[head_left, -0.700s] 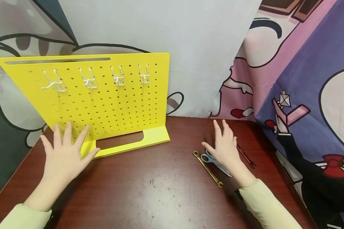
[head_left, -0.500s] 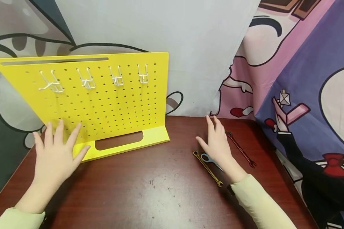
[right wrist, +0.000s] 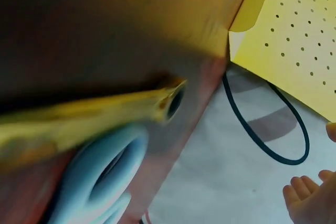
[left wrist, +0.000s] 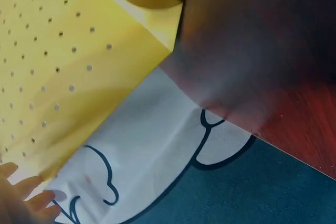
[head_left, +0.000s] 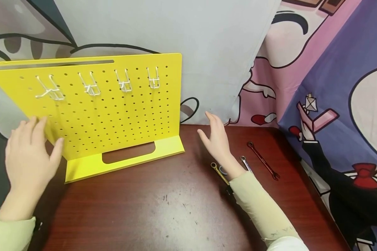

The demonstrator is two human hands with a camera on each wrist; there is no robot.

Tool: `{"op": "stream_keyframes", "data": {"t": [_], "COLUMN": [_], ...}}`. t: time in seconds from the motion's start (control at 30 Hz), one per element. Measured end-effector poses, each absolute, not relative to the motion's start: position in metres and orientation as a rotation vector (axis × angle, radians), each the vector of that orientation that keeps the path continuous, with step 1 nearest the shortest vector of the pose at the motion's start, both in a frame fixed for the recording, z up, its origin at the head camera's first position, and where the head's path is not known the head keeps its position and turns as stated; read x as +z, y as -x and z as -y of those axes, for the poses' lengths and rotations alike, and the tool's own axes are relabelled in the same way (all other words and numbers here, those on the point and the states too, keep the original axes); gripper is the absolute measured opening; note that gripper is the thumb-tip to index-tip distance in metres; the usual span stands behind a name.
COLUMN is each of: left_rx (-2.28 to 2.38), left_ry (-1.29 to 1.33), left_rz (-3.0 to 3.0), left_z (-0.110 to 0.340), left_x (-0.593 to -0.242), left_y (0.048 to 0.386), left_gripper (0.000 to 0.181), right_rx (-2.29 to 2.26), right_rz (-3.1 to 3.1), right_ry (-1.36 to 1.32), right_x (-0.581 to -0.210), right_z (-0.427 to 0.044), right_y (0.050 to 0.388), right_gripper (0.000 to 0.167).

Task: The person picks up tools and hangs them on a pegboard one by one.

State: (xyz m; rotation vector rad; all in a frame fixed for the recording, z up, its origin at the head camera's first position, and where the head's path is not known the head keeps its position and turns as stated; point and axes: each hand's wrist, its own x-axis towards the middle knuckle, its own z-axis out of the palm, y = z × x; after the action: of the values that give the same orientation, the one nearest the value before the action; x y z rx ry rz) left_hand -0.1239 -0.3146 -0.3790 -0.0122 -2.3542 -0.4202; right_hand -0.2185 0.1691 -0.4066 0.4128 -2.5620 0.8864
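Head view: a yellow pegboard (head_left: 138,120) with four white hooks (head_left: 124,85) stands on a dark red table (head_left: 138,212). The left hand (head_left: 31,157) is at its left edge, contact unclear, and the right hand (head_left: 219,139) is beyond its right edge. Both have fingers extended, thumbs wide apart, holding nothing. Near the right wrist lie a gold wrench (right wrist: 86,115), blue scissor handles (right wrist: 76,195), a silver wrench (head_left: 247,165) and a red wrench (head_left: 263,160).
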Motion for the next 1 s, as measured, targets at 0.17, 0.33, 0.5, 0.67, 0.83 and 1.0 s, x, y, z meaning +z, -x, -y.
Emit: {"op": "stream_keyframes", "data": {"t": [0.17,0.33,0.5,0.67,0.83,1.0], "left_rx": [-0.507,-0.571,-0.747,-0.952,-1.170,-1.260], "left_ry": [-0.093,-0.188,-0.385,-0.593,-0.663,-0.707], "left_rz": [2.254,2.200,2.180,2.139,2.113,2.146], "left_z": [0.321,0.330,0.334,0.333,0.335,0.339], "left_x": [-0.375,-0.376,-0.383,-0.389,-0.392,-0.397], "left_y": [0.127,0.130,0.134,0.140,0.146,0.149], "left_gripper": [0.065,0.062,0.051,0.043,0.039,0.026], "right_rx": [1.041,1.230,1.418,1.545,1.581,1.556], "right_rz": [2.515,2.492,2.460,2.429,2.440,2.479], "right_ry": [-0.404,-0.367,-0.305,-0.263,-0.234,-0.224], "right_x": [-0.407,-0.405,-0.401,-0.399,-0.396,-0.396], "right_z": [-0.150,-0.130,-0.111,-0.096,-0.085,-0.076], "right_y": [0.235,0.250,0.261,0.272,0.280,0.283], "right_gripper": [0.060,0.054,0.050,0.047,0.046,0.038]}}
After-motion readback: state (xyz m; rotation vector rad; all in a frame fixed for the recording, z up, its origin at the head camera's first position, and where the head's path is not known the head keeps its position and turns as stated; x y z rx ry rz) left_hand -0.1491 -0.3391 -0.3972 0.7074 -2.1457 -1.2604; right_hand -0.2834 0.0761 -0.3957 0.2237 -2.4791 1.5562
